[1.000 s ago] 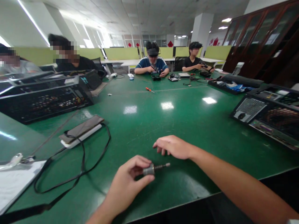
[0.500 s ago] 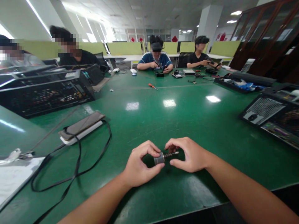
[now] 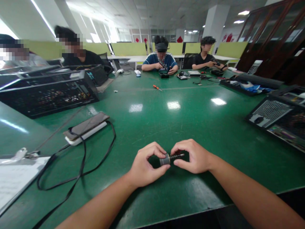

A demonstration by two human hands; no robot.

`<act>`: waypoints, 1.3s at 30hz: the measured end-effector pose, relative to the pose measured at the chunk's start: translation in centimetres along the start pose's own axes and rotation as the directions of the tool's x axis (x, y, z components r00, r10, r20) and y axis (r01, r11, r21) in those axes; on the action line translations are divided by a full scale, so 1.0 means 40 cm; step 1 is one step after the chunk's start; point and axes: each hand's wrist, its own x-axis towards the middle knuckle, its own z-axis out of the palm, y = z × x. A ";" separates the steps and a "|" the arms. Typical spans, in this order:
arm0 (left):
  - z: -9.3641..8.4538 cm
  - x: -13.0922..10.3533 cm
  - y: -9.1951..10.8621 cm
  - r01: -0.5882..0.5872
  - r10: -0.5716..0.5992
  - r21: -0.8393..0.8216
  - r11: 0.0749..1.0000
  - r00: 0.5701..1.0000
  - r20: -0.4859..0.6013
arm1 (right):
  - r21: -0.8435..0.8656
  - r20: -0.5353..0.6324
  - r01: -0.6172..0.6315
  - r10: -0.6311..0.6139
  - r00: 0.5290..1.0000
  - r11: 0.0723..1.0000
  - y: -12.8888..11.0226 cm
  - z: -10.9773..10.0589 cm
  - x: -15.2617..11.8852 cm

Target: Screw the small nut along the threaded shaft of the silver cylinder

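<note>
My left hand pinches a small grey metal cylinder between thumb and fingertips, a little above the green table. From the cylinder's right end sticks a thin dark shaft with ridges or a coil round it and a bright tip. Around this shaft curves my right hand, its thumb below and its fingers above, with a gap between them. Its fingertips are close to the cylinder's front end; whether they touch it I cannot tell.
On the left lie a cloth-topped white bar with a black cable, and a clipboard. Open computer cases stand left and right. An orange screwdriver lies farther back. Several people sit across the green table.
My right fingers have come closer together and nearer to the cylinder's front end. My left hand keeps its pinch. The whole view has shifted slightly.
</note>
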 end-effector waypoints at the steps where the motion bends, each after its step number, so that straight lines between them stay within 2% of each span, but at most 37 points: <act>1: 0.000 0.000 -0.001 0.001 -0.001 0.002 1.000 1.000 0.003 | -0.001 0.001 -0.001 0.001 1.000 1.000 0.000 0.001 0.000; 39: 0.005 -0.001 0.000 -0.016 0.016 0.014 1.000 0.999 0.036 | -0.042 0.017 0.020 -0.019 1.000 0.999 0.008 -0.011 -0.002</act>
